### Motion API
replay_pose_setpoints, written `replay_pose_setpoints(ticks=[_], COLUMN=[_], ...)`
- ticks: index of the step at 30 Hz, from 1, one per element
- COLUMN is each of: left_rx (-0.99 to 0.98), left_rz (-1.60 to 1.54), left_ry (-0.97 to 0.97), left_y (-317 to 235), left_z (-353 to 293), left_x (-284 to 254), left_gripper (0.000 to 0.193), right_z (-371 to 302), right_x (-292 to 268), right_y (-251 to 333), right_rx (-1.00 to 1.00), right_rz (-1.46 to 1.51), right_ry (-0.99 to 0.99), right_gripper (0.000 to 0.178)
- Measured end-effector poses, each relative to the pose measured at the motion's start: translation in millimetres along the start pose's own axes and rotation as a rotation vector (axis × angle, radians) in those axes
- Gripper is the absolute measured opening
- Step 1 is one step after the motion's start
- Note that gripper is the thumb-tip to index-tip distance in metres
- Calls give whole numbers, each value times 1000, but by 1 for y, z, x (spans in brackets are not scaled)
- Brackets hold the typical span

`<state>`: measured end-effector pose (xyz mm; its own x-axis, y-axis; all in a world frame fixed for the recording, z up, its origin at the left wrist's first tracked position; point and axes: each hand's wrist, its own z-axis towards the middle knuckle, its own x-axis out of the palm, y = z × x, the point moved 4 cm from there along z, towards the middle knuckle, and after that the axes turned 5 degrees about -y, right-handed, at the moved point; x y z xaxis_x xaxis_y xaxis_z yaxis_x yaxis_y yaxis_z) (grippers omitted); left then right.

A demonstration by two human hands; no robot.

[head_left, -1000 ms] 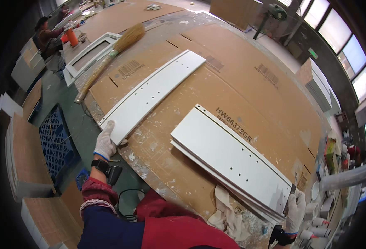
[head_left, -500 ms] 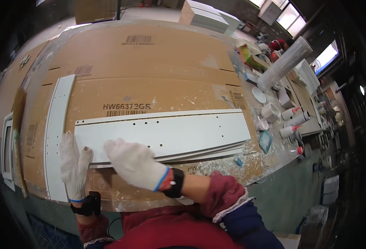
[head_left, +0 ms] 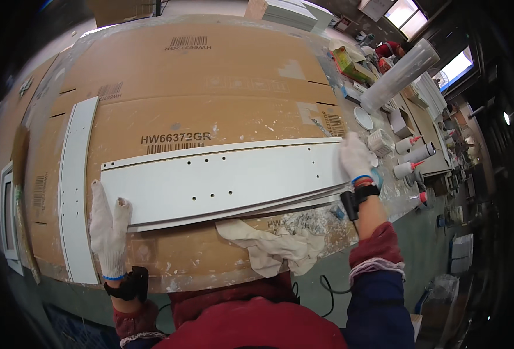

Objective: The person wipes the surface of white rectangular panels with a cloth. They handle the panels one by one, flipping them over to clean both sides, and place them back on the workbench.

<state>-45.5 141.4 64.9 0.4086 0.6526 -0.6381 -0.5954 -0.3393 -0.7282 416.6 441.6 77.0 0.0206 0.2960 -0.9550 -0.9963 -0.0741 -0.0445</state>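
Note:
A long white board [head_left: 222, 183] with drilled holes and a groove along its far edge lies across the cardboard, on top of other white boards that show under its near right edge. My left hand [head_left: 109, 235], in a white knit glove, is at the board's left end, fingers stretched and thumb apart. At the right end my gloved right hand [head_left: 355, 158] is closed over the board's edge, its fingertips partly hidden. A crumpled white cloth [head_left: 274, 244] lies at the table's near edge. Left of my left hand, a narrow white drilled strip [head_left: 76, 192] points away from me.
Flattened cardboard [head_left: 210, 75] covers the worktable. Along the right side stand glue bottles [head_left: 407, 169], a white cup [head_left: 379, 141], a plastic-wrapped roll [head_left: 399, 75] and a green box [head_left: 350, 65]. A white frame [head_left: 9, 215] leans at the left. Another person [head_left: 390, 49] is far right.
My right hand has moved from the board's near left edge to its right end. The white cloth now lies spread at the near edge. My left hand stays at the left end.

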Motion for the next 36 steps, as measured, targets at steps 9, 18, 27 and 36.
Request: replay_pose_setpoints(ticks=[9,18,27,36], left_rx=[48,-5,-1,-128], left_rz=[-126,-358,-446,-490], left_ry=[-14,-55,-73,-130], left_y=[5,34,33,40], left_z=[-20,-30,-27,-31], left_x=[-20,-5,-8,7], left_gripper=[77,76,72,75], right_z=[17,-44,-145,-141], right_x=[4,-37,-84,-110], right_y=[-57,163,434,469], right_rx=[26,-202,-639,-859], right_rz=[112,-62,266,666], right_ry=[-48,6,161,278], right_gripper=[28,22,20,24])
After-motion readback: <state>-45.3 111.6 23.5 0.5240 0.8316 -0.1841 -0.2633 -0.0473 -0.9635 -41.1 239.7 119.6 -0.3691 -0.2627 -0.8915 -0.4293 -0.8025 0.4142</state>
